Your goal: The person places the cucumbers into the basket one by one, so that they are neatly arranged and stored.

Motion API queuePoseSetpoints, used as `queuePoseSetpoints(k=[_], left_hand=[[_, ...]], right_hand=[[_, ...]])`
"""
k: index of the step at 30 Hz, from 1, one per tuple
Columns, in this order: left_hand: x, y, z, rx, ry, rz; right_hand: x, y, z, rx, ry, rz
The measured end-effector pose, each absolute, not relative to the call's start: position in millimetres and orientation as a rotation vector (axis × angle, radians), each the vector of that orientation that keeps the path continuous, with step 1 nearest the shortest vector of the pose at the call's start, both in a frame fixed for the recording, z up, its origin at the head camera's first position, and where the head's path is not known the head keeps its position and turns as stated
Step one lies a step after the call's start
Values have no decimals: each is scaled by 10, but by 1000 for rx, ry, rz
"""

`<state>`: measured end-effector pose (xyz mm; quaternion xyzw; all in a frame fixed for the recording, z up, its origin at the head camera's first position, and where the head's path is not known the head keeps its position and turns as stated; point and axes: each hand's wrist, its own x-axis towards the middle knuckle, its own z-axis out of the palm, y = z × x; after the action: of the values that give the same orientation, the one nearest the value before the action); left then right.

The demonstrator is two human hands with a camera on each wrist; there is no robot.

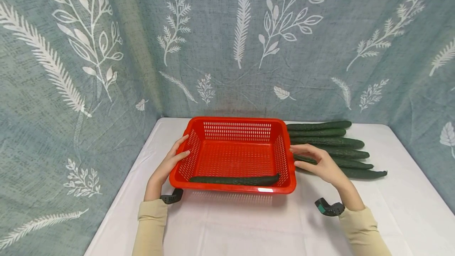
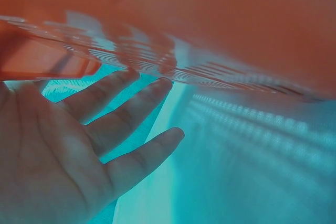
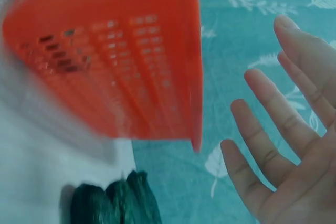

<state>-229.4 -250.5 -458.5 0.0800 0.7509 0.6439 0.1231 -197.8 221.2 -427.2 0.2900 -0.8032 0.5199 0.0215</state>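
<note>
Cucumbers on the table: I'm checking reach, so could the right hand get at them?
Probably yes: the right hand looks free, and the cucumbers stick out uncovered past the red basket.

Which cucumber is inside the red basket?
The cucumber lying lengthwise along the basket's near wall. It's the only one in there; the other cucumbers lie on the white table, on the right.

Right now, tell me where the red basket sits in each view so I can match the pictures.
Head: red basket, just below the centre.
Left wrist: red basket, across the top, seen from outside.
Right wrist: red basket, upper left, seen from outside.
Shared landmark: the leaf-patterned cloth.
</note>
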Motion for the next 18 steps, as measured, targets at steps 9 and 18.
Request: queuePoseSetpoints(k=[9,18], left_hand=[[-2224,-2461,-4465,220,2150,1894],[-2205,-2455,-4433,226,2138,1905]], right_hand=[[-1875,2423,-4273,851,-2482,1516],[-1789,2645,-4265,737,-2517,1438]])
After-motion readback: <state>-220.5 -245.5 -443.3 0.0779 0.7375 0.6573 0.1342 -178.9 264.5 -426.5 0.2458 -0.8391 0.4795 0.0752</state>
